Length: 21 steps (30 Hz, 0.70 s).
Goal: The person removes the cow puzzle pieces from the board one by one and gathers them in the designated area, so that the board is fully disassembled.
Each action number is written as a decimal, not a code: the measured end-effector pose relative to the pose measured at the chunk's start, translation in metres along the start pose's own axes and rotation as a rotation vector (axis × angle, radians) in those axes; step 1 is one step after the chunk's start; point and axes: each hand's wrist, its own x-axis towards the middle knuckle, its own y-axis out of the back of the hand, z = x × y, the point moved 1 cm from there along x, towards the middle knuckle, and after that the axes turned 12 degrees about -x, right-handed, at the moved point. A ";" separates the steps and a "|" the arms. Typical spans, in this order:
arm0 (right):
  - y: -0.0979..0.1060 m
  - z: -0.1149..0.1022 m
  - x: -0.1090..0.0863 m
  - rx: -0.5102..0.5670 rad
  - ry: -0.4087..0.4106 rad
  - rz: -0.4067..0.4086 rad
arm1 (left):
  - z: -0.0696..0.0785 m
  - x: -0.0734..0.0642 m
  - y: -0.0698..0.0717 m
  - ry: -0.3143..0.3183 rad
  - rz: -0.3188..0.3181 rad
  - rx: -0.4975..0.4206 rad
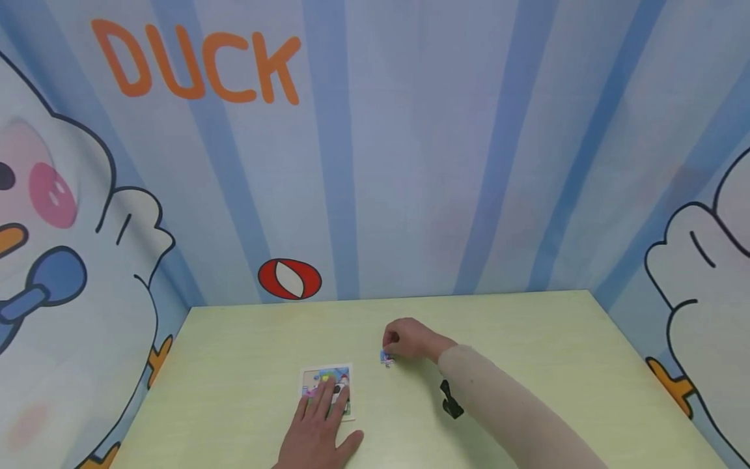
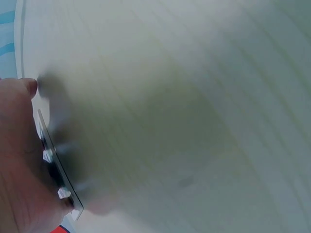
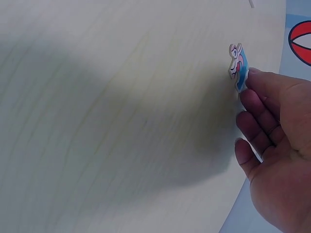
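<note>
A small jigsaw puzzle (image 1: pixel 342 373) in a white-edged tray lies near the front of the table, with a colourful cartoon picture in it. Across the picture rests my left hand (image 1: pixel 319 426), fingers stretched forward and thumb out to the side; it covers much of the lower part. The tray's edge (image 2: pixel 60 167) shows under that hand in the left wrist view. To the right of the tray, my right hand (image 1: pixel 410 339) pinches a puzzle piece (image 3: pixel 237 68) between thumb and forefinger. Blue, pink and white are printed on the piece, and its outline has knobs.
The pale wooden table (image 1: pixel 246 339) runs back to a blue striped backdrop (image 1: pixel 410 163) printed with ducks and a red ball (image 1: pixel 290 279). A small black thing (image 1: pixel 451 400) shows beside the right sleeve (image 1: pixel 504 397).
</note>
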 end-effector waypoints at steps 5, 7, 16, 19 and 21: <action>0.002 -0.005 0.001 0.004 0.021 0.012 | 0.000 -0.002 0.002 -0.012 0.003 -0.025; 0.003 -0.009 0.003 0.011 0.026 0.016 | 0.001 -0.002 0.003 -0.015 0.004 -0.038; 0.004 -0.032 0.011 0.043 0.091 0.016 | 0.005 -0.001 0.005 0.023 -0.024 -0.046; 0.003 -0.040 0.014 0.055 0.106 0.012 | 0.005 0.000 0.006 0.032 -0.032 -0.039; 0.002 -0.045 0.016 0.055 0.111 0.009 | 0.006 0.000 0.006 0.027 -0.033 -0.039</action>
